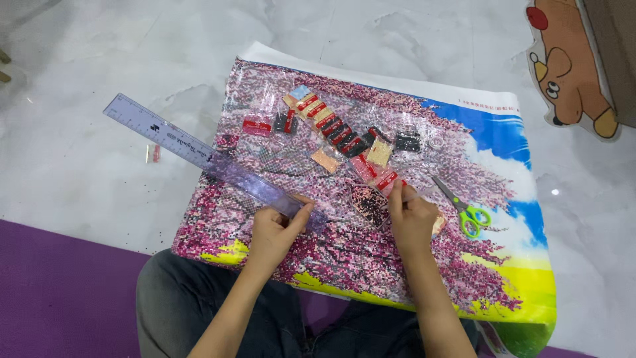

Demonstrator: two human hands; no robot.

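A large diamond-painting canvas (424, 265) with pink blossom trees, blue sky and yellow ground lies across my lap and the floor. My left hand (275, 229) presses on the near end of a clear purple ruler (199, 154) that runs diagonally up to the left over the canvas edge. My right hand (411, 219) grips a thin pen-like tool, its tip beside a small tray of dark beads (369, 202). Several small bead packets (331, 126), red, black and tan, lie in a row across the upper middle of the canvas.
Green-handled scissors (467, 212) rest on the canvas right of my right hand. A cartoon-animal cutout (570, 66) lies at the top right on the pale marble floor (86, 179). A purple mat (59, 292) covers the lower left. My grey-trousered legs (172, 298) sit under the canvas.
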